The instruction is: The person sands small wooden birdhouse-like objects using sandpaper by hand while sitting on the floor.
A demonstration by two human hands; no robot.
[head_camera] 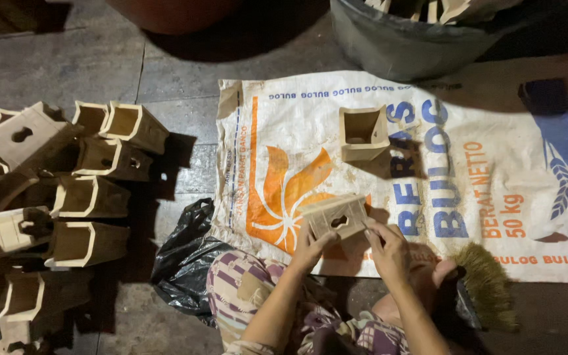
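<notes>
Left hand (310, 248) and right hand (386, 248) grip 1 wooden box (334, 215), apparently lengthwise left-right, holed side up.

A small tan wooden box (334, 216) with a keyhole-shaped cutout, tilted, held just above the printed sack's (310, 105) near edge.

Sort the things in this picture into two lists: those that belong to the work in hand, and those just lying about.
In the work:
left hand
right hand
small wooden box held in both hands
open wooden box on the woven sack
stack of finished boxes

Lying about:
black plastic bag
brush
grey bin
</notes>
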